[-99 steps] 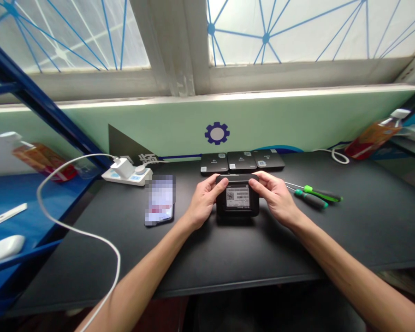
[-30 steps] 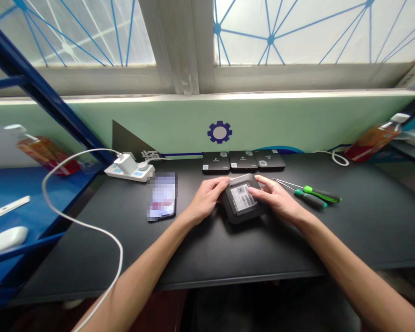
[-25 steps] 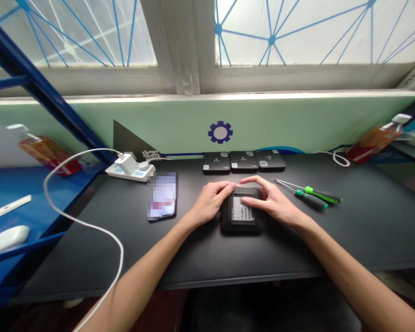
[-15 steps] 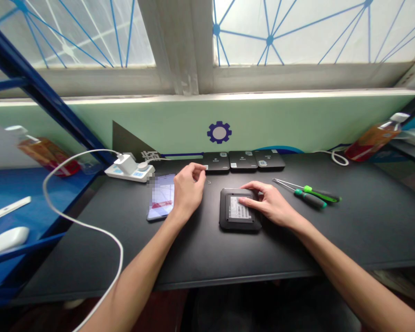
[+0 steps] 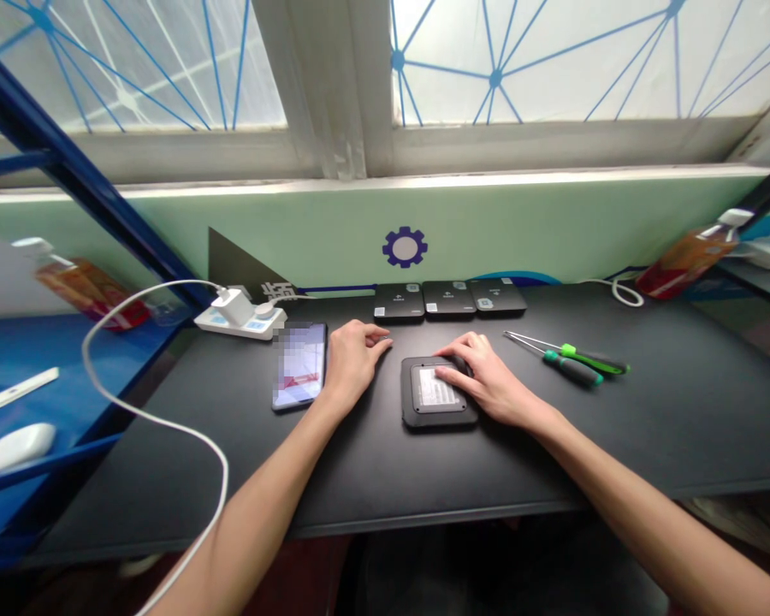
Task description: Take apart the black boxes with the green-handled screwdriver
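My right hand [image 5: 488, 381] grips the right side of a black set-top box [image 5: 411, 409] that lies upside down on the black desk [image 5: 359, 479]. Its thumb rests on the white label [image 5: 433, 392], and the fingers curl over the far right edge. To the left of the box, my left hand [image 5: 354, 359] is closed in a pinch, with thumb and forefinger around a tiny metal piece [image 5: 386, 338] at the desk surface. The piece is too small to identify for certain. Beside the left wrist lies a lit phone [image 5: 305, 364], partly blurred out.
Three similar black boxes [image 5: 449, 298] stand in a row along the green back panel. Two screwdrivers [image 5: 574, 368] lie to the right. At the back left is a white power strip [image 5: 257, 323] with a charger; its cable [image 5: 160, 411] loops across my left forearm.
My left hand has come down and slightly right, its fingertips now at the tiny metal piece on the desk. The box and my right hand sit slightly further left in view.
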{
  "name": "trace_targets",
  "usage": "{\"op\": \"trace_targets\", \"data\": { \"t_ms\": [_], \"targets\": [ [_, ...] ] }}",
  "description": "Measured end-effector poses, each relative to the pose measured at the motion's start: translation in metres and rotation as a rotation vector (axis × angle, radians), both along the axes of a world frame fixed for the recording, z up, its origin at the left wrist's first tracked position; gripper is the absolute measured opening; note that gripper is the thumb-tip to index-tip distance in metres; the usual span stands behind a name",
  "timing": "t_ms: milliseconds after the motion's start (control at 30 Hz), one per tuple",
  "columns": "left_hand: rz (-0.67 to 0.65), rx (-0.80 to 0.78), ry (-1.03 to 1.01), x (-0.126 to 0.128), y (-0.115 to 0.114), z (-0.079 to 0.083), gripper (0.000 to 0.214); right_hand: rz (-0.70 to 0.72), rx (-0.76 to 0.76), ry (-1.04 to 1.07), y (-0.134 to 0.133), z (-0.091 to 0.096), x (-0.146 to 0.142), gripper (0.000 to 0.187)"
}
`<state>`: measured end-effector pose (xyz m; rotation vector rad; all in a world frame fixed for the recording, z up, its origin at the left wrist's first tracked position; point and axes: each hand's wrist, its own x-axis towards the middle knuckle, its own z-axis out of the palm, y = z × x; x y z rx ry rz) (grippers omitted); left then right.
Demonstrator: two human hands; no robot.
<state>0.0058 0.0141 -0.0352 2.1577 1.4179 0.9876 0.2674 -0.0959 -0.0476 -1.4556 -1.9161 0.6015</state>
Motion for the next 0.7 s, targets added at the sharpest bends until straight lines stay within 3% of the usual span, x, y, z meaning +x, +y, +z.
{"op": "trace_targets", "data": {
  "t_ms": [200,467,600,700],
  "targets": [
    [0.018,0.018,0.0,0.002,0.002,-0.003,0.001,-0.002,-0.007,0.004,0.0,0.0,-0.002,0.035],
    [0.033,0.039,-0.055,0.004,0.002,-0.004,0.008,-0.009,-0.027,0.033,0.002,0.004,0.002,0.037],
    [0.063,0.065,-0.129,0.0,0.003,0.004,0.01,-0.072,0.044,0.044,0.018,0.016,-0.003,0.03],
    [0.093,-0.008,-0.354,-0.002,0.005,0.011,0.013,-0.036,0.047,0.031,0.043,0.029,-0.019,0.018]
  ]
}}
